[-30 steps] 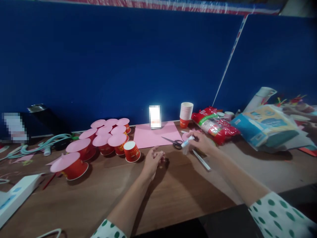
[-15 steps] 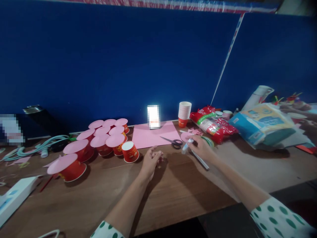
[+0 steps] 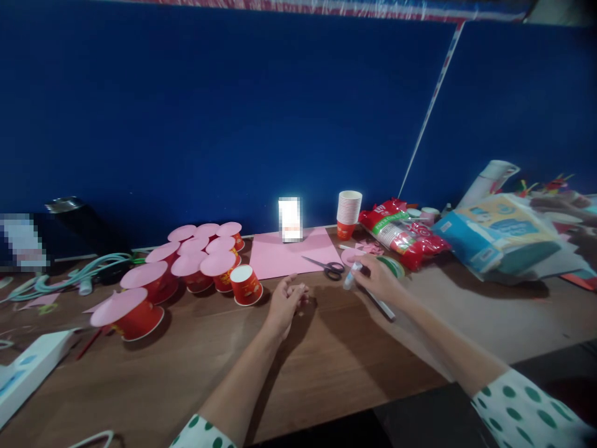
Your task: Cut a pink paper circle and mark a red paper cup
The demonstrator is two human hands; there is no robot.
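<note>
My right hand [image 3: 380,278] is closed round a small white glue tube [image 3: 351,274], its tip pointing down at the wooden table [image 3: 326,361] beside black-handled scissors [image 3: 326,266]. My left hand [image 3: 285,300] rests on the table with its fingers loosely curled, holding nothing that I can see. Just left of it stands an upside-down red paper cup [image 3: 245,285]. A white pen [image 3: 380,305] lies under my right wrist. A pink paper sheet [image 3: 289,254] and a pink paper circle [image 3: 349,256] lie behind the scissors.
Several upside-down red cups topped with pink discs [image 3: 186,264] crowd the left. A stack of cups [image 3: 348,213], a red cup package [image 3: 401,233] and a blue-yellow bag [image 3: 499,239] sit at the back right. Cables [image 3: 69,274] and a white box [image 3: 28,367] lie left.
My right hand has tipped the glue tube from pointing up to pointing down at the table. The left hand has stayed put.
</note>
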